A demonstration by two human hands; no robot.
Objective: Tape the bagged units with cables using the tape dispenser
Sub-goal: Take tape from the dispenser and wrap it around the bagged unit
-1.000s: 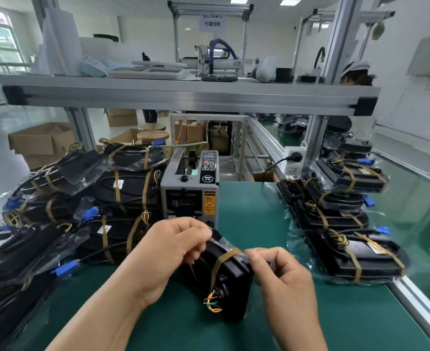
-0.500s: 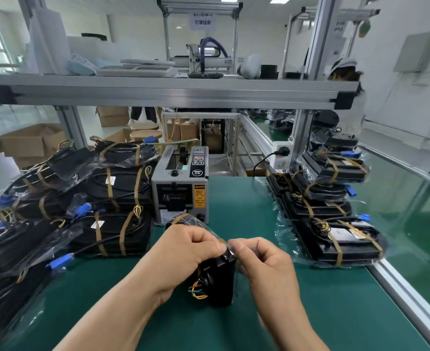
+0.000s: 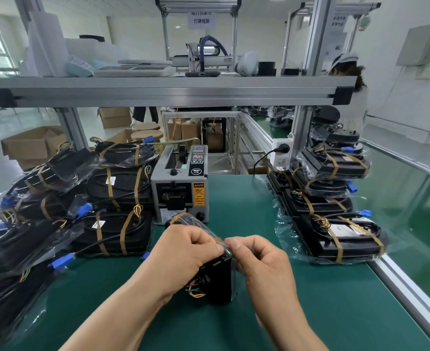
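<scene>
Mat (image 3: 310, 312): stacks (image 3: 122, 188) flank dispenser (image 3: 181, 191) (left hand (image 3: 183, 254) covers unit (image 3: 219, 282))

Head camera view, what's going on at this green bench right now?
A person is working on one black bagged unit, stood on edge on the green mat just in front of the tape dispenser. The left hand grips its top while the right hand pinches the clear bag there. Units already strapped with brown tape sit in a left pile and a right stack.
</scene>
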